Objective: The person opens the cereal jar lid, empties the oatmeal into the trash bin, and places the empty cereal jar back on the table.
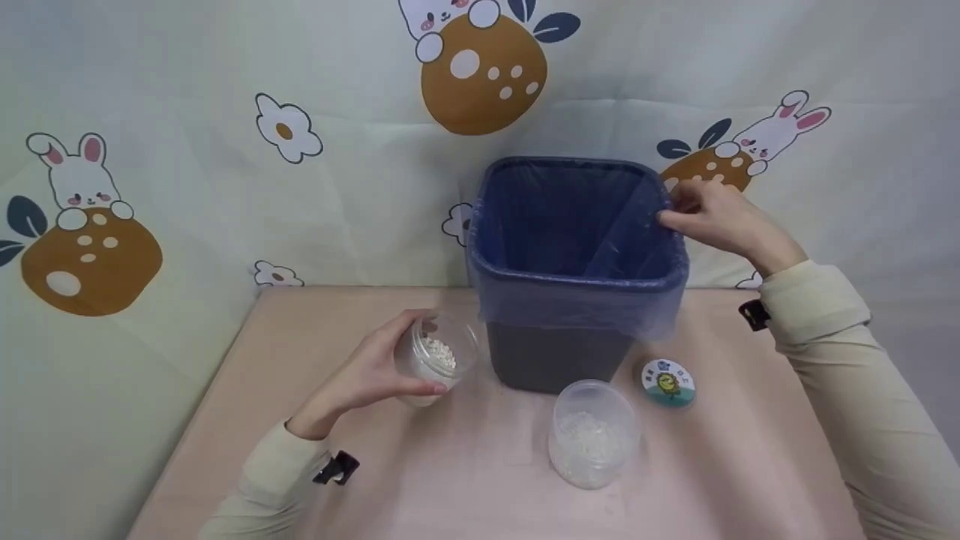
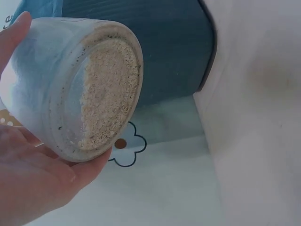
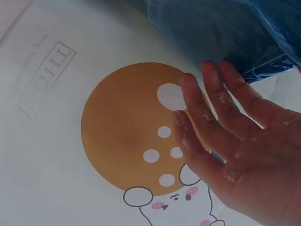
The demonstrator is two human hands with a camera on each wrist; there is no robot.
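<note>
My left hand (image 1: 379,360) grips a clear plastic jar (image 1: 427,394) of pale, crumbly grains, thumb on one side and fingers on the other. The jar is tilted with its mouth towards the bin; its underside, with grains showing through, faces the left wrist view. My right hand (image 1: 712,217) is at the right rim of a grey bin (image 1: 559,360) lined with a translucent blue bag (image 1: 577,304). The thumb lies at the rim, while the other fingers (image 3: 214,101) extend loosely beside the bin, pale crumbs on their skin.
A second clear jar (image 1: 592,439) with whitish contents stands on the pink tabletop (image 1: 450,480) before the bin. To its right lies a round printed lid (image 1: 667,382). A patterned cloth (image 1: 360,187) hangs behind the bin.
</note>
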